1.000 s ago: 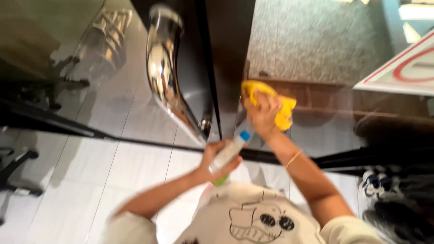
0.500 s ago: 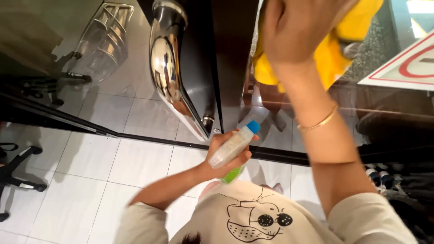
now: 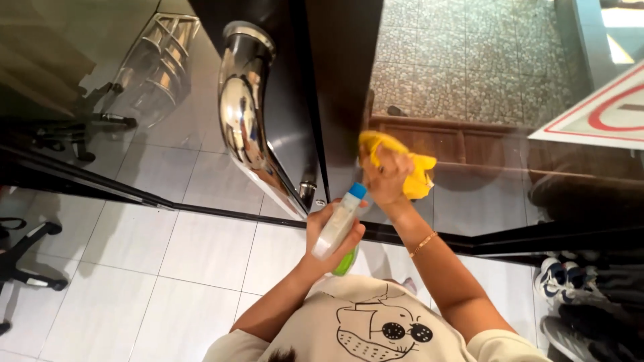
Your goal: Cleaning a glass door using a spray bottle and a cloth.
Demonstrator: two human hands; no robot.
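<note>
The glass door [image 3: 469,100] stood ahead, its chrome handle [image 3: 245,127] beside. The right hand [image 3: 388,177] was closed on a yellow cloth [image 3: 419,175], soft and light, pressed low against the glass. The left hand [image 3: 332,234] gripped a bottle [image 3: 339,221] around its middle; it looked light, maybe slippery.

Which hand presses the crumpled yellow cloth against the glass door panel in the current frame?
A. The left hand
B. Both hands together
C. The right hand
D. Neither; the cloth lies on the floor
C: the right hand grips the crumpled yellow cloth low on the glass door panel, while the left hand holds a white spray bottle with a blue cap.
</note>
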